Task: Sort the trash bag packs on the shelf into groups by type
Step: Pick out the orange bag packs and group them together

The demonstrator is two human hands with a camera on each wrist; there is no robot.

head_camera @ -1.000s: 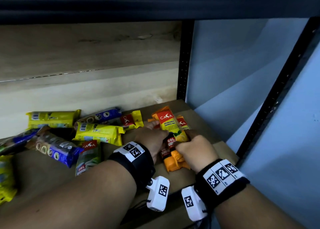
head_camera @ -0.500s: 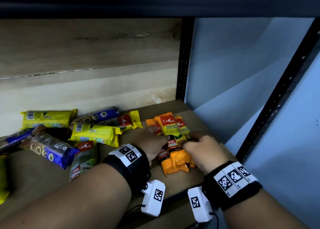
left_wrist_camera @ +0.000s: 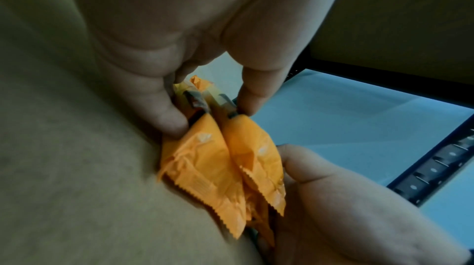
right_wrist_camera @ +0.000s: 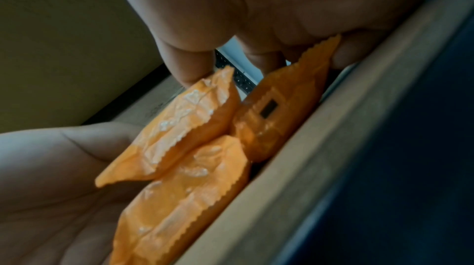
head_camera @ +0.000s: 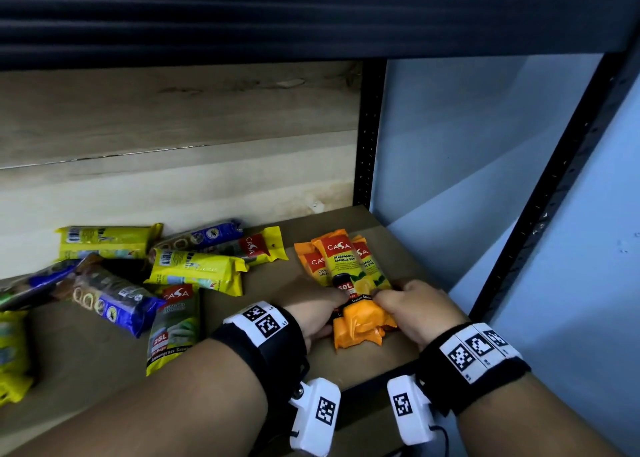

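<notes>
Several orange Casa trash bag packs (head_camera: 341, 266) lie bunched together at the right end of the shelf board (head_camera: 266, 283). My left hand (head_camera: 322, 306) grips their near ends from the left, and my right hand (head_camera: 398, 299) grips them from the right. In the left wrist view my left hand (left_wrist_camera: 210, 111) pinches the orange packs (left_wrist_camera: 205, 164) between its fingertips (left_wrist_camera: 174, 121), with the right hand (left_wrist_camera: 333, 198) beside them. In the right wrist view my right hand (right_wrist_camera: 231, 66) has its fingers curled over the crimped ends of the orange packs (right_wrist_camera: 195, 127).
To the left lie mixed packs: yellow ones (head_camera: 197, 271) (head_camera: 104, 242), blue ones (head_camera: 117, 304) (head_camera: 211, 233), a green 25L pack (head_camera: 173, 325) and a yellow-red pack (head_camera: 259, 247). A black shelf post (head_camera: 369, 138) stands behind the orange packs, and another post (head_camera: 554, 186) to the right.
The top orange pack, tilted up a second ago, now lies flatter among the others. Both hands have kept their hold and pressed the packs closer together.
</notes>
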